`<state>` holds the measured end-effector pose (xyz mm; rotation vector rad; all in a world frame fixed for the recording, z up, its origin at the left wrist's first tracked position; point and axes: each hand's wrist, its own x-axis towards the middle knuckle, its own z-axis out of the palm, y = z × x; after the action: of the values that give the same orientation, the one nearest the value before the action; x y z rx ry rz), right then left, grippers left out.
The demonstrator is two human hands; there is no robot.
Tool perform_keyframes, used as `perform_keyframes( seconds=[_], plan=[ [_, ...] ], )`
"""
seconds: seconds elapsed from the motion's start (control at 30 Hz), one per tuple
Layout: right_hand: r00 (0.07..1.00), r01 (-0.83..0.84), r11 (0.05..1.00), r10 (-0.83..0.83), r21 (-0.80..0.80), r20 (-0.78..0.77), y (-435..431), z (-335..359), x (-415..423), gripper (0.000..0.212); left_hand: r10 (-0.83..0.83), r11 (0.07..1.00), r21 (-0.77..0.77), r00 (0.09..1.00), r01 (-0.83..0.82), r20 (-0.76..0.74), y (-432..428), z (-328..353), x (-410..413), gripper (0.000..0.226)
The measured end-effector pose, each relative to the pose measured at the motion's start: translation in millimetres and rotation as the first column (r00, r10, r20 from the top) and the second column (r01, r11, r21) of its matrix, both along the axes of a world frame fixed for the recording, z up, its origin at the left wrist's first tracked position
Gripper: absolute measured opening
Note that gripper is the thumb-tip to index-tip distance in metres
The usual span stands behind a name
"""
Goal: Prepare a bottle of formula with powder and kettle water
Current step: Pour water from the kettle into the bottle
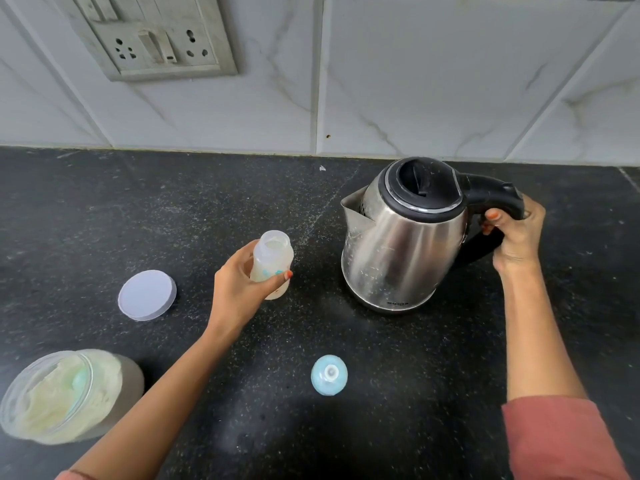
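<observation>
Both hands grip: bottle [272,263] upright, kettle [398,237] spout leftward.

Black counter [104,209]: kettle [398,251], lid [147,295], jar [65,396], probably teat cap [329,374].

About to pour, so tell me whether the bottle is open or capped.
Open. The bottle in the left hand has a bare mouth, and its blue teat cap lies apart on the counter.

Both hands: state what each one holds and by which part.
The left hand holds the open baby bottle around its lower body. The right hand holds the steel kettle by its black handle.
</observation>
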<state>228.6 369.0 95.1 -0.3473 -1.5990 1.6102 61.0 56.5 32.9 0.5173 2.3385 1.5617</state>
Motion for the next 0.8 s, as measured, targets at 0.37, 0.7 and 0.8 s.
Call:
perform_keyframes(
  seconds=[0.37,0.7,0.8],
  plan=[
    [0.992,-0.007,1.000,0.010,-0.021,0.128,5.2,-8.0,15.2,0.033,-0.008,1.000,0.029,1.000,0.008,0.006,-1.4,1.3,7.2,0.067],
    [0.850,0.152,0.955,-0.259,0.256,0.459,-1.1,5.3,33.3,0.034,-0.031,0.996,0.081,0.999,0.033,-0.026,-16.2,13.9,31.6,0.066],
    [0.834,0.215,0.934,-0.327,0.284,0.444,-19.2,7.9,35.9,0.042,-0.047,0.993,0.103,0.999,0.050,-0.026,-24.6,16.7,43.9,0.064]
  ],
)
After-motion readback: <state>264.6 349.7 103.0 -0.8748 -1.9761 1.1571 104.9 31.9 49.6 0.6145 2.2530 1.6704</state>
